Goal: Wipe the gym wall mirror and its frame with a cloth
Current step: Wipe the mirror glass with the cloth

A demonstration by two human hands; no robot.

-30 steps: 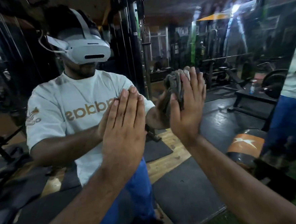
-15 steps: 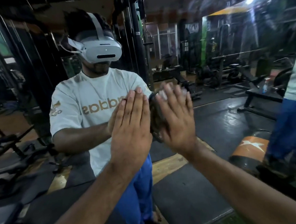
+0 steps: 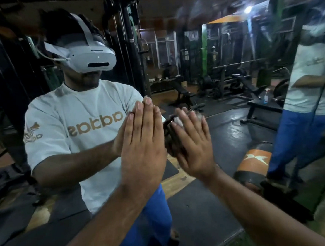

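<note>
**Both palms flat on the gym mirror, cloth under the right one**

So the person is standing right up against the wall mirror (image 3: 228, 166), and both hands are pressing on the glass side by side, just about touching each other. The left hand (image 3: 142, 143) is lying flat with fingers straight and together, pointing up, holding nothing. The right hand (image 3: 193, 141) is also spreading out with straight fingers, and it's pressing a crumpled dark grey cloth (image 3: 177, 121) against the glass. You can only see bits of the cloth poking out around the fingers and in the reflection, so the rest of it is hidden.

In the glass, the person's reflection is showing a white t-shirt (image 3: 77, 132), blue trousers and a white headset (image 3: 91, 56). Behind that, weight benches (image 3: 251, 86) and racks are sitting on dark floor mats. A second mirror panel is meeting this one at the right, along a dark frame edge (image 3: 323, 100). An orange-and-black bag with a star (image 3: 254, 160) is lying low on the right.
</note>
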